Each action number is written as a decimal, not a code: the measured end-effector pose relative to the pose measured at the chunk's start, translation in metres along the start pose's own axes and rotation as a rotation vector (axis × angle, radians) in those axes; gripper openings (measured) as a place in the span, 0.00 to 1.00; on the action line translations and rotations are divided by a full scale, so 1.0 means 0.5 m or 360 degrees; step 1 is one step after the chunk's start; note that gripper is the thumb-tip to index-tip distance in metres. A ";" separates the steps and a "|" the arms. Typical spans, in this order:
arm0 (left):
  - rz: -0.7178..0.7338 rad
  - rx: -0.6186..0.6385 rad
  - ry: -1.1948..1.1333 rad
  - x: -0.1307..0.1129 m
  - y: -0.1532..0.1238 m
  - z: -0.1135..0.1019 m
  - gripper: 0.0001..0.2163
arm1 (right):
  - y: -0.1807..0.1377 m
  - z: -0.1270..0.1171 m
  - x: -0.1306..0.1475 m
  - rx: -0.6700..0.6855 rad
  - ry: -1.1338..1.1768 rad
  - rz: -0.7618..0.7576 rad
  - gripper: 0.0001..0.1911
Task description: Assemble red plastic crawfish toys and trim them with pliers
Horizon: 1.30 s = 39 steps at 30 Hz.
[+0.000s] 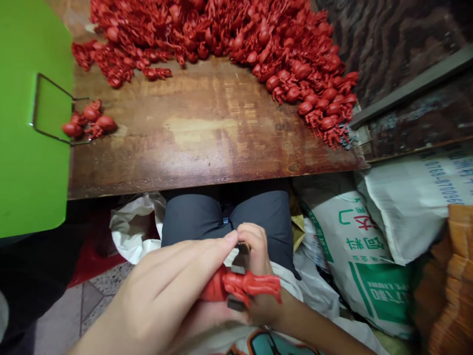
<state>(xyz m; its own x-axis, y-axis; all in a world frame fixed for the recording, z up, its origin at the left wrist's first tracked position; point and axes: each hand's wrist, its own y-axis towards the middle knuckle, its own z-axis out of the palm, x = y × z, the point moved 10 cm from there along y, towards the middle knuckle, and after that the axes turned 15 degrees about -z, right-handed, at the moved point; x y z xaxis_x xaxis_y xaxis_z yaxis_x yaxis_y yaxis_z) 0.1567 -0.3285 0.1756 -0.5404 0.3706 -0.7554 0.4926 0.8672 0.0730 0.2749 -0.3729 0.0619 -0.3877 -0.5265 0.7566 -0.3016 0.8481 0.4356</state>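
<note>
My left hand (166,291) and my right hand (256,251) meet over my lap, below the table edge. Together they grip a red plastic figure (244,287) with claw-like legs sticking out to the right. My left fingers wrap round its rounded body. My right hand is closed on a small dark tool (242,249) pressed against the figure; its shape is mostly hidden. A large heap of the same red figures (258,39) covers the far side of the wooden table (207,143).
A green panel with a wire handle (29,123) stands at the left, with a few red figures (86,121) beside it. White printed sacks (369,236) lie on the floor at the right, next to an orange stack (453,286).
</note>
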 end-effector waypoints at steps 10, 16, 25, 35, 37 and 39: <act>-0.0270 0.0070 -0.1161 0.076 -0.017 0.012 0.19 | 0.055 -0.085 0.051 -0.0074 -0.0440 -0.0101 0.29; -0.0733 -0.0041 -0.1612 0.134 -0.040 0.047 0.16 | 0.057 -0.040 0.047 0.0392 0.0168 -0.0087 0.14; -0.1308 -0.0316 -0.2514 0.191 -0.031 0.111 0.10 | 0.076 -0.046 0.017 0.0282 -0.0375 -0.0091 0.19; -0.2027 -0.0249 -0.3188 0.201 -0.064 0.206 0.17 | 0.073 -0.040 0.013 0.0345 -0.0393 0.0038 0.21; -0.2155 -0.0296 -0.3154 0.206 -0.069 0.214 0.20 | 0.072 -0.040 0.012 0.0345 -0.0405 0.0053 0.21; -0.2202 -0.0384 -0.3062 0.215 -0.070 0.214 0.20 | 0.072 -0.039 0.007 0.0349 -0.0400 0.0088 0.21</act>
<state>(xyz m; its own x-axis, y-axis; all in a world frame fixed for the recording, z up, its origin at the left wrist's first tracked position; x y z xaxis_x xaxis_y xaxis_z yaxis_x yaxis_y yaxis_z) 0.1543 -0.3547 0.0221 0.7033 -0.7055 0.0873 0.4094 0.3016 -0.8611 0.2797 -0.3433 0.0899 -0.6030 -0.5012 0.6206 -0.4438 0.8573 0.2611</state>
